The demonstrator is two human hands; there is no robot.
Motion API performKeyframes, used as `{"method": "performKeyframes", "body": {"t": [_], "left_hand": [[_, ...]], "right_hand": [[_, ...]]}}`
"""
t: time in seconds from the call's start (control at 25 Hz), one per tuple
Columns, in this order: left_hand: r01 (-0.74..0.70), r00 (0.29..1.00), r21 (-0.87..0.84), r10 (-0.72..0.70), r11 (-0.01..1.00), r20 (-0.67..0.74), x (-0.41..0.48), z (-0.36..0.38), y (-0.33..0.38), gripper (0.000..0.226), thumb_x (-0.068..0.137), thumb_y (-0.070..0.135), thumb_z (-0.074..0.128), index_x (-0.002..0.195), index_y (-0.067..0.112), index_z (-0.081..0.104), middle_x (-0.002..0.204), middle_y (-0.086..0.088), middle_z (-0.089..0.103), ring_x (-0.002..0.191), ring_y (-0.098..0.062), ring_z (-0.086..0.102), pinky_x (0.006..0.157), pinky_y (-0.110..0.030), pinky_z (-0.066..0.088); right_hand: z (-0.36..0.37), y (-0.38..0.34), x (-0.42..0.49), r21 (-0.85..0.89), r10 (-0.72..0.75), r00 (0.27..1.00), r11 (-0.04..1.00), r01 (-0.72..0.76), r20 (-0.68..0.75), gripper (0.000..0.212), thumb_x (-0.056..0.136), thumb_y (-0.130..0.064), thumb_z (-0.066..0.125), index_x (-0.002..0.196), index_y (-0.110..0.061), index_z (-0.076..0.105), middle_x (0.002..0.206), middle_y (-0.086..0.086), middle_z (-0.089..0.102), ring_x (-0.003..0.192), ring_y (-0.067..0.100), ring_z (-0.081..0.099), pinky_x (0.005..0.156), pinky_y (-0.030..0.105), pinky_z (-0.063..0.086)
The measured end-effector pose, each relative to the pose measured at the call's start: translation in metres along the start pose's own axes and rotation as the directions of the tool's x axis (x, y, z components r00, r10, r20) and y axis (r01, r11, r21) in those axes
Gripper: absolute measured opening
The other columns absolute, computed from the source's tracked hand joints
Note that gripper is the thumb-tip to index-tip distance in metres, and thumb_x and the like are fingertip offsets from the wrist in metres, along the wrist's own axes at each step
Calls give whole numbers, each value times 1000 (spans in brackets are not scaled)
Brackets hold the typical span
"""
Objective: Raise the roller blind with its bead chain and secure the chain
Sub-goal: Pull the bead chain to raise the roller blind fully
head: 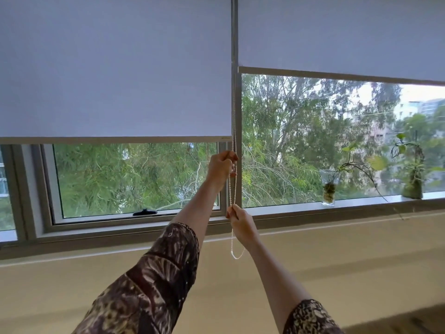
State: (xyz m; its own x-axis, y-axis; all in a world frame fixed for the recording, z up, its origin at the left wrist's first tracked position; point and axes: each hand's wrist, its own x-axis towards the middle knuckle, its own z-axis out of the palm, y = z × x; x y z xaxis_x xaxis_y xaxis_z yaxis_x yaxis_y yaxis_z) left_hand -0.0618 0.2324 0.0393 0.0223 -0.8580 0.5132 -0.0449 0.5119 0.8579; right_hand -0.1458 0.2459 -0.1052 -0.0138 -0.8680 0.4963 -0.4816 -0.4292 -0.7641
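Both hands are on the bead chain [233, 189], which hangs in the gap between the two blinds along the window frame. My left hand [221, 168] is the higher one, fingers closed around the chain just below the bottom bar of the left roller blind [115, 68]. My right hand [238, 221] sits lower, pinching the chain near the sill [361, 203]. Below it, I note the chain's loop hanging free in front of the wall. The left blind covers most of its pane, bottom bar well above the sill. The right blind [342, 32] stands higher. A glass vase [328, 188] with a cutting and a second plant [413, 179] stand on the sill to the right, well apart from the chain.
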Motion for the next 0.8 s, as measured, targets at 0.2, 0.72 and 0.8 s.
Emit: {"method": "performKeyframes", "body": {"t": [0.2, 0.72, 0.8], "left_hand": [[25, 1000, 6, -25, 1000, -8, -23, -8, -30, 30, 96, 3, 43, 76, 14, 63, 59, 2, 53, 45, -6, 45, 44, -18, 42], [110, 990, 111, -119, 988, 79, -101, 18, -123, 43, 92, 1, 43, 58, 23, 58, 49, 10, 50, 45, -8, 38, 44, -22, 29], [121, 987, 103, -131, 987, 92, -110, 16, -131, 46, 94, 3, 43, 56, 24, 57, 46, 9, 50, 43, -8, 37, 43, -22, 30]], "right_hand": [[-7, 4, -6, 393, 244, 952, 869, -300, 188, 33, 100, -31, 39, 105, -15, 67, 79, 9, 67, 61, 17, 60, 54, 25, 38], [-65, -129, 92, 600, 46, 995, 799, 19, -93, 33, 101, -29, 39, 115, -3, 54, 89, 9, 65, 66, 17, 60, 58, 29, 48], [-73, -136, 101, 561, 62, 988, 828, 30, -145, 23, 101, -25, 40, 109, -12, 57, 76, 2, 57, 56, 10, 48, 49, 25, 38]]}}
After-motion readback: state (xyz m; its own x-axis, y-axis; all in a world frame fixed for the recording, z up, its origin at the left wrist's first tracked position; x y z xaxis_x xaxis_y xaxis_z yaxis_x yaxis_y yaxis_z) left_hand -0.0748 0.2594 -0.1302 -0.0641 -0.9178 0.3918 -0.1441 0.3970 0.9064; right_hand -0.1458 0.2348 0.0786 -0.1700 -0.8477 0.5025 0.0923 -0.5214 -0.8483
